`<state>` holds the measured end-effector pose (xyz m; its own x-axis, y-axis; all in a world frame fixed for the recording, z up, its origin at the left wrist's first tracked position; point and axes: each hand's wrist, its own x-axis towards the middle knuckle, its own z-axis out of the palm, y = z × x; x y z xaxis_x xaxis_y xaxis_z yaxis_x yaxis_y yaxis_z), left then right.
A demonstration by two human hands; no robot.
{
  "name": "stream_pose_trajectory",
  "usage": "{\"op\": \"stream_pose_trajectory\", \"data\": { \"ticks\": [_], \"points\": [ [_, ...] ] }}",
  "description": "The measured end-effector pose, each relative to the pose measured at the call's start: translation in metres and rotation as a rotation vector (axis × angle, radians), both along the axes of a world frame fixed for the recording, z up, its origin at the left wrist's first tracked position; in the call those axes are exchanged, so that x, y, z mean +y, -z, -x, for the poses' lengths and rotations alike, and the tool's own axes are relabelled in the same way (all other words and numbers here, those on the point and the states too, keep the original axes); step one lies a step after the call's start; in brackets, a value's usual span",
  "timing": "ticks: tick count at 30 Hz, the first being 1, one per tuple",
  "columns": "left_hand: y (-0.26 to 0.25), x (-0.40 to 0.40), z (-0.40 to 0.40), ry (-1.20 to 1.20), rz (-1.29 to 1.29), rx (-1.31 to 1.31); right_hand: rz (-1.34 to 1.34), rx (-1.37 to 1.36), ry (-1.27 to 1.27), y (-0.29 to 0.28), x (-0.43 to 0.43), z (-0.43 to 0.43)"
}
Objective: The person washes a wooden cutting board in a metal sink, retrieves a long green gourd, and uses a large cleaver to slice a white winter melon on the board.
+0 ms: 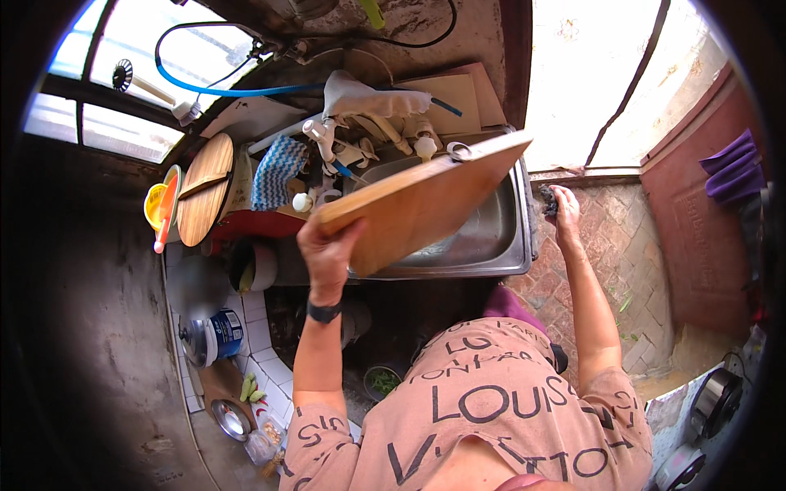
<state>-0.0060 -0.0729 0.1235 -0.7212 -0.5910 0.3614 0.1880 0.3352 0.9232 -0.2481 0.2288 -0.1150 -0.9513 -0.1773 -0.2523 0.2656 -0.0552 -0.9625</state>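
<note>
My left hand [328, 248] grips one end of a thick wooden cutting board [424, 208], which is tilted on edge above the stainless steel sink [522, 245]. Part of the basin is hidden behind the board. A metal ring [459, 151] shows at the board's upper edge. Out to the right, past the sink's rim, my right hand [568, 215] holds a dark, crumpled scouring pad [548, 201] in its fingertips. Behind the board stand a white tap [319, 132] and a blue-and-white wavy-patterned cloth [278, 172].
Left of the sink are a round wooden lid [206, 190], a yellow bowl [153, 205] and a pot [261, 267]. A blue hose [245, 93] runs along the window. Brick floor [608, 245] lies to the right, with a reddish door [700, 245] beyond it.
</note>
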Motion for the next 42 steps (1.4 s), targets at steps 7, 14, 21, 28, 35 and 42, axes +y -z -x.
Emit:
{"op": "stream_pose_trajectory", "data": {
  "ticks": [7, 14, 21, 28, 35, 42],
  "points": [
    [-0.034, -0.016, -0.074, -0.18, -0.093, 0.26, 0.077, -0.25, -0.464, 0.013, -0.058, 0.005],
    [-0.078, 0.009, -0.136, -0.478, -0.067, 0.33, -0.11, -0.311, -0.817, 0.06, -0.156, -0.004],
    [-0.098, 0.035, -0.167, -0.716, 0.082, 0.313, 0.069, -0.412, -0.941, 0.069, -0.246, -0.024],
    [-0.095, 0.04, -0.183, -0.705, 0.183, 0.159, 0.715, -0.973, -0.887, 0.043, -0.331, -0.059],
    [-0.1, 0.038, -0.12, -0.719, 0.286, -0.363, 0.899, -0.971, -1.09, 0.043, -0.314, -0.034],
    [-0.079, 0.002, -0.057, -0.431, 0.487, -0.828, 0.496, -0.874, -1.09, 0.053, -0.299, -0.025]
  ]
}}
